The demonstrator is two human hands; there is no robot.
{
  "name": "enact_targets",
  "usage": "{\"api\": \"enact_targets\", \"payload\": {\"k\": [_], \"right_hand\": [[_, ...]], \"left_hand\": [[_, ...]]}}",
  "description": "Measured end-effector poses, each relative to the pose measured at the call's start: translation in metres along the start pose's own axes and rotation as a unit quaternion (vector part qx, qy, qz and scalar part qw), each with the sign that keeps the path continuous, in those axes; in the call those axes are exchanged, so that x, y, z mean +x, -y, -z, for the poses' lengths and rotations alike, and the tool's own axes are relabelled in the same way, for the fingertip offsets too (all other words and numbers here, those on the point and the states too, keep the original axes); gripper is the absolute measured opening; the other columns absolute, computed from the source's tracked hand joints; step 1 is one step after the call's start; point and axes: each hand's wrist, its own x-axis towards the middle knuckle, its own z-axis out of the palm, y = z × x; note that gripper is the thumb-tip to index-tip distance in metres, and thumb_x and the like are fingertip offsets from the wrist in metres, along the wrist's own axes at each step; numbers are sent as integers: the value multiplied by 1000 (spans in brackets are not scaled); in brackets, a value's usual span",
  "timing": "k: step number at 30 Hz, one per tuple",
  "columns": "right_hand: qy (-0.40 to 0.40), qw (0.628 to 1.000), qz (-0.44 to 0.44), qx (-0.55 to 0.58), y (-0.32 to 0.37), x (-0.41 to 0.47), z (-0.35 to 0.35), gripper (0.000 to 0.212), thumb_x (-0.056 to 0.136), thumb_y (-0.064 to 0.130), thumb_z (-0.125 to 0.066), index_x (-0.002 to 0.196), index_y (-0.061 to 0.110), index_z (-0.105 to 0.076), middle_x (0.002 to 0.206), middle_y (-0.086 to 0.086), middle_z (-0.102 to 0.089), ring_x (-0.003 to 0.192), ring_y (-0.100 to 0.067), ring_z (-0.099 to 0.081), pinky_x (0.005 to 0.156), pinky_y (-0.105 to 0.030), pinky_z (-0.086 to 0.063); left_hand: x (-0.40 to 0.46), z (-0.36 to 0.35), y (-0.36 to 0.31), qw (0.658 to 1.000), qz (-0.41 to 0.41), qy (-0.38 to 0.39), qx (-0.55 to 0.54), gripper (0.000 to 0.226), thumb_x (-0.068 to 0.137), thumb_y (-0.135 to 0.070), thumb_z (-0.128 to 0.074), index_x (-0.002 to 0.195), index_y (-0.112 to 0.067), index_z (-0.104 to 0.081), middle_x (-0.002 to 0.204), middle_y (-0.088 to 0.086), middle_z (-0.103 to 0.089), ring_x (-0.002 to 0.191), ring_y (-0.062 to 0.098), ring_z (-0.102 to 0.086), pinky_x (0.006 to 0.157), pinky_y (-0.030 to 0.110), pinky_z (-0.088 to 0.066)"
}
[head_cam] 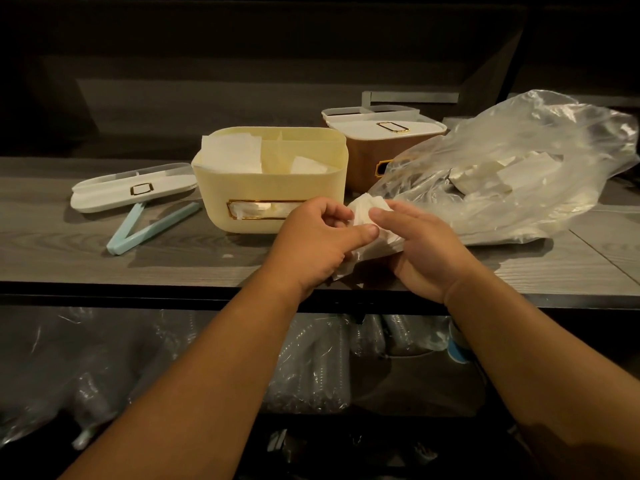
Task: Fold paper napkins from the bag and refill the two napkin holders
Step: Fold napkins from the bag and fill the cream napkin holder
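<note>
A white paper napkin is held between both hands just in front of the cream napkin holder. My left hand pinches its left side with thumb and curled fingers. My right hand grips its right side. The cream holder stands open with folded napkins inside. Behind it to the right sits the brown napkin holder with its white lid on. A clear plastic bag holding more napkins lies at the right, its mouth near my hands.
The cream holder's white lid lies at the left on the grey wooden counter, with a light-blue bag clip in front of it. Bags of plastic cups fill the shelf below the counter edge.
</note>
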Motion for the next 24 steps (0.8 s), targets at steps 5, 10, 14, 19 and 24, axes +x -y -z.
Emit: {"api": "enact_targets", "payload": {"k": [5, 10, 14, 19, 24], "right_hand": [[0, 1000, 6, -8, 0, -2, -1, 20, 99, 14, -58, 114, 8, -68, 116, -24, -70, 108, -37, -66, 103, -54, -49], [-22, 1000, 8, -20, 1, -3, -1, 16, 99, 16, -58, 108, 12, -71, 106, -20, -74, 103, -32, -70, 93, -49, -56], [-28, 1000, 11, -9, 1, -4, -1, 16, 99, 10, -56, 103, 12, -71, 103, -18, -74, 98, -30, -70, 94, -50, -55], [-16, 1000, 6, -3, 2, -1, 0, 19, 98, 9, -56, 114, 9, -68, 97, -14, -75, 88, -27, -72, 82, -48, -59], [-38, 999, 0, 1, 2, 0, 0, 21, 100, 6, -54, 117, 9, -65, 103, -15, -76, 93, -28, -74, 83, -45, -61]], "left_hand": [[2, -4, 0, 996, -32, -12, 87, 35, 77, -33, -85, 101, -23, -62, 89, 2, -66, 66, 8, -64, 58, 26, -58], [0, -7, 0, 987, -77, -14, 137, 31, 79, -36, -83, 99, -29, -61, 86, -3, -62, 75, 11, -63, 56, 19, -55], [-1, -7, 1, 990, -84, -22, 114, 20, 85, -35, -78, 98, -26, -66, 81, -4, -63, 65, 4, -59, 50, 12, -48], [1, -6, 3, 991, -84, -42, 99, 10, 90, -32, -72, 96, -26, -67, 80, -7, -63, 66, 7, -59, 53, 22, -52], [-2, -4, -2, 991, -79, -94, 51, 2, 93, -27, -69, 92, -27, -67, 87, -8, -67, 83, 12, -66, 64, 32, -62]]}}
